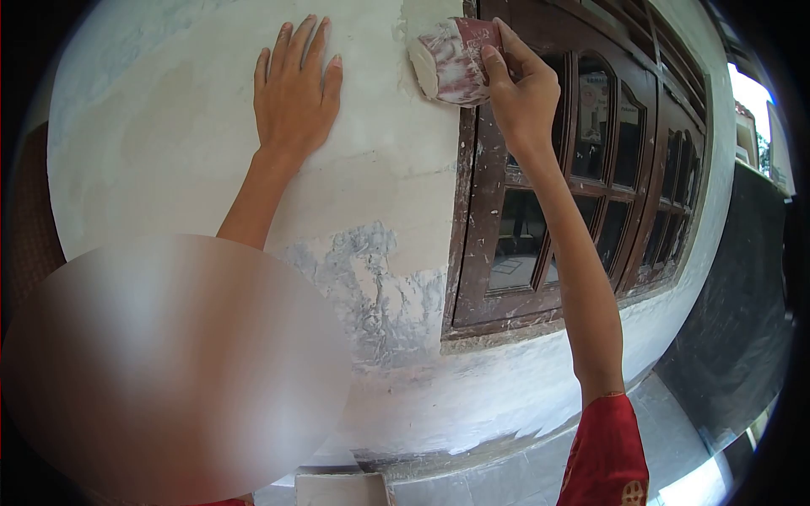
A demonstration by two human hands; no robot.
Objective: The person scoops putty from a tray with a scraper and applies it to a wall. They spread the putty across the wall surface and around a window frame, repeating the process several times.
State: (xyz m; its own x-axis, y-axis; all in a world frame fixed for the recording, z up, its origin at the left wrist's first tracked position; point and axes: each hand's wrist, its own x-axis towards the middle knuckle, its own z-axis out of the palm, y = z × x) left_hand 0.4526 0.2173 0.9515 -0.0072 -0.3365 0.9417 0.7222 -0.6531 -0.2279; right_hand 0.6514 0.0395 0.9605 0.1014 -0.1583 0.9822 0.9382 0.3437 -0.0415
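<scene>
My left hand [295, 97] lies flat on the pale plastered wall [363, 181] with its fingers spread, holding nothing. My right hand [525, 88] grips a dark red scraper [479, 46] between thumb and fingers. White paste coats much of the scraper, and a thick lump of it sits along the left edge. The scraper is at the wall beside the upper left edge of the brown window frame [472, 211]. Whether its edge touches the wall is hard to tell.
Brown window shutters with glass panes [516, 240] fill the right side. Rough grey patches [363, 287] mark the wall below my hands. A pale container [342, 489] stands at the bottom, near the grey tiled floor [506, 472]. A large blurred oval hides the lower left.
</scene>
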